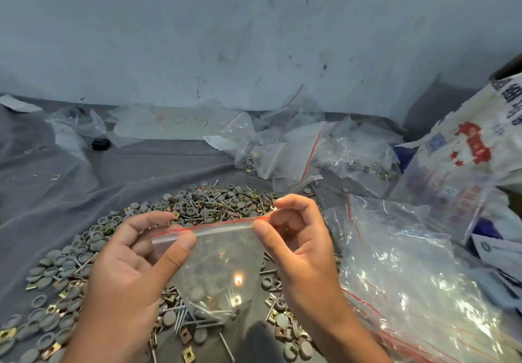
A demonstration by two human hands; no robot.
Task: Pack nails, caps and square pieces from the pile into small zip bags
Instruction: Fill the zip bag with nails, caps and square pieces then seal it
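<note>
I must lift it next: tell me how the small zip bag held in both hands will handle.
The small zip bag is thin clear film, so probably floppy. Nails and caps sit at its bottom, so it likely hangs bottom-heavy. Left hand and right hand pinch its top strip; the film looks slippery.

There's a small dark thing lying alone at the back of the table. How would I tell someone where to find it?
Start at the grey cloth covering the table and look toward the wall, left of the heap of filled zip bags. There, beside crumpled clear plastic, sits a small black object. It is the only solid black item; everything near it is see-through or grey.
</note>
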